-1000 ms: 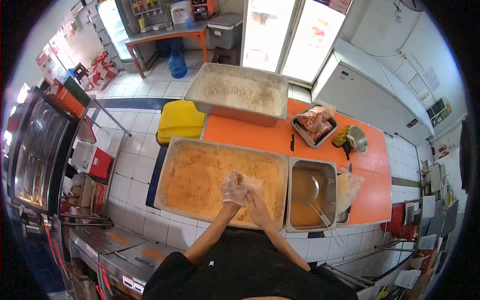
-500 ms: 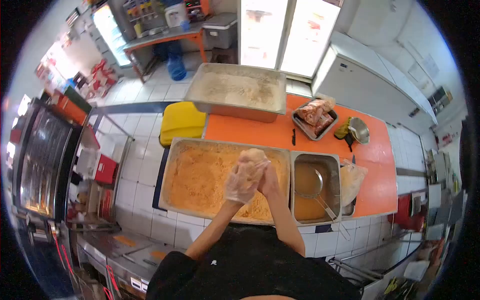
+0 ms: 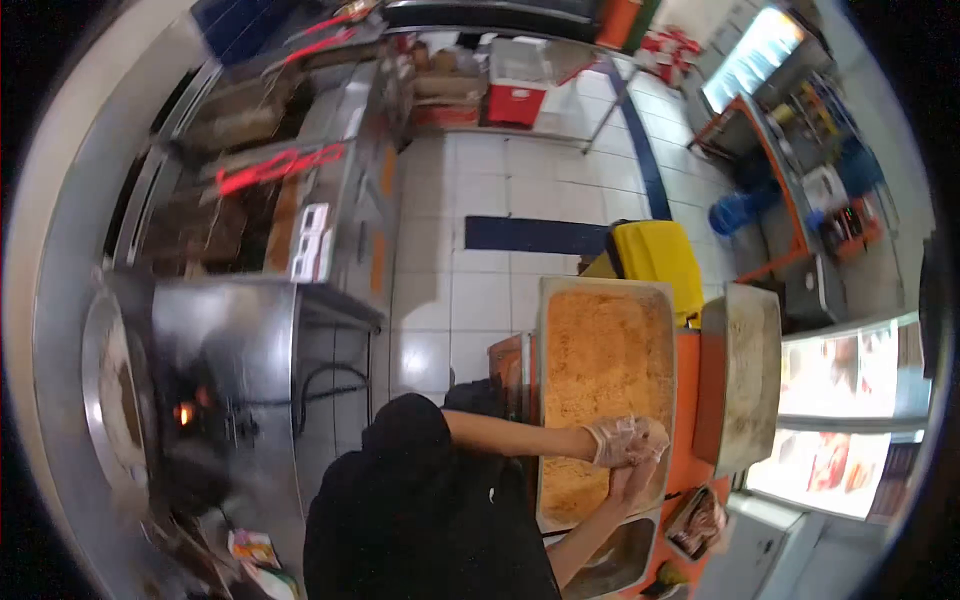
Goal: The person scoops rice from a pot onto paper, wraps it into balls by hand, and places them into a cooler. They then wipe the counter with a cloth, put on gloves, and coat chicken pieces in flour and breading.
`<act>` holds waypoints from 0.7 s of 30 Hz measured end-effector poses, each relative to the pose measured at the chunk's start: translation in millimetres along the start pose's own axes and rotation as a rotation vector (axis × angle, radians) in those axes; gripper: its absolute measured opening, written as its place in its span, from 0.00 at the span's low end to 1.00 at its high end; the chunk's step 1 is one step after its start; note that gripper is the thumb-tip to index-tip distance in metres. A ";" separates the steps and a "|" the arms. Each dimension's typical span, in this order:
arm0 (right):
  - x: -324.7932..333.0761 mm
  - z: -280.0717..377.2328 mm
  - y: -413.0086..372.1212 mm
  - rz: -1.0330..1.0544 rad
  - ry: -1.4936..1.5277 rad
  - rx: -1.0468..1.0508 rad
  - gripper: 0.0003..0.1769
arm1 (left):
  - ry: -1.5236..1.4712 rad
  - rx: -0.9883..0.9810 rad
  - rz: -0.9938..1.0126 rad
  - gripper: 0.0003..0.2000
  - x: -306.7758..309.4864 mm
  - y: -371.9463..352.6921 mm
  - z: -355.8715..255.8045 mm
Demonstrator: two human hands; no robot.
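My left hand (image 3: 617,441), in a clear plastic glove, is closed over the large tray. My right hand (image 3: 630,482) comes up from below and presses against it, its fingers curled. Between them is a pale, flour-dusted lump (image 3: 652,438), mostly hidden by the hands; it looks like a piece of coated meat. Beneath my hands lies the metal tray (image 3: 545,400) of orange-tan breading (image 3: 605,345). Beside its near end sits a smaller metal pan (image 3: 610,565), partly covered by my right forearm.
A second deep tray (image 3: 708,400) stands on the orange table (image 3: 684,455), near a small tray of bagged meat (image 3: 697,525). A yellow bin (image 3: 660,265) is beyond the breading tray. To the left are a steel counter (image 3: 225,350) with a burner flame (image 3: 183,413) and a wide pan (image 3: 105,380).
The view has swung left, bringing the stove and steel counter into sight. My hands stay together over the breading tray, around the pale lump.
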State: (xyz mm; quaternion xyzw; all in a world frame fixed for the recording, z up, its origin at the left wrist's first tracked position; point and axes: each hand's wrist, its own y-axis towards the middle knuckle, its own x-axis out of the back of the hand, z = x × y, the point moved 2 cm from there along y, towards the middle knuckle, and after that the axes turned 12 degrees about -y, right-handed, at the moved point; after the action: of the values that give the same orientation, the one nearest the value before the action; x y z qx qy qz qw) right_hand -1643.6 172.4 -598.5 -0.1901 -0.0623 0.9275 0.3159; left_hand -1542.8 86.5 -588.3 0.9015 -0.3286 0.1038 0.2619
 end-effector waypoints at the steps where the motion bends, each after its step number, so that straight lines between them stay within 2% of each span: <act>1: -1.4 -0.7 1.1 0.021 -0.021 -0.015 0.21 | -0.032 0.098 0.077 0.20 -6.2 2.4 10.2; 2: -5.4 -1.8 0.6 0.042 -0.037 -0.030 0.21 | -0.066 0.189 0.165 0.22 -2.3 0.8 14.6; 3: -9.0 -4.3 1.0 0.056 -0.048 -0.046 0.20 | -0.066 0.209 0.144 0.22 1.5 -2.1 16.6; 5: -13.7 -6.5 -0.1 0.079 -0.065 -0.059 0.19 | 0.096 0.307 0.315 0.17 10.6 -0.2 3.3; 6: -14.0 -8.9 -2.4 0.092 -0.070 -0.065 0.19 | 0.092 0.317 0.305 0.17 5.5 -5.1 4.6; 8: -16.0 -13.3 -8.9 0.118 -0.076 -0.075 0.18 | 0.177 0.245 0.165 0.16 -8.0 -21.9 18.2; 9: -15.3 -14.3 -12.0 0.135 -0.077 -0.085 0.18 | 0.181 0.257 0.165 0.16 -8.5 -30.0 12.7; 11: -14.2 -16.2 -18.7 0.167 -0.068 -0.096 0.17 | 0.176 0.465 0.293 0.15 -14.7 -42.2 7.3; 12: -13.6 -16.9 -20.4 0.183 -0.064 -0.096 0.17 | 0.185 0.462 0.298 0.15 -23.6 -51.4 -1.1; 14: -12.9 -16.5 -25.8 0.213 -0.054 -0.102 0.16 | -0.062 -0.031 -0.301 0.13 -35.0 -74.2 -21.4; 15: -11.6 -17.3 -30.6 0.220 -0.047 -0.107 0.15 | -0.057 -0.029 -0.290 0.13 -29.2 -83.1 -36.0; 17: -11.0 -17.3 -36.2 0.239 -0.039 -0.113 0.15 | -0.054 0.291 -0.148 0.13 -16.2 -89.3 -54.9; 18: -8.8 -17.4 -39.5 0.248 -0.034 -0.118 0.14 | -0.056 0.285 -0.130 0.13 -21.2 -92.5 -57.8; 20: -9.7 -17.9 -44.4 0.262 -0.039 -0.133 0.13 | 0.019 0.109 -0.251 0.13 -32.0 -99.7 -59.5; 21: -11.9 -18.8 -48.3 0.273 -0.042 -0.142 0.13 | 0.008 0.101 -0.229 0.13 -32.6 -101.1 -54.8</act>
State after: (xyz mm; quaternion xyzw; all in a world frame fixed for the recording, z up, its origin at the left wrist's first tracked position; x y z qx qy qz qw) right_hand -1600.4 203.3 -600.7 -0.1993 -0.1078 0.9588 0.1712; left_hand -1503.1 199.0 -594.8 0.9447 -0.2167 0.0932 0.2278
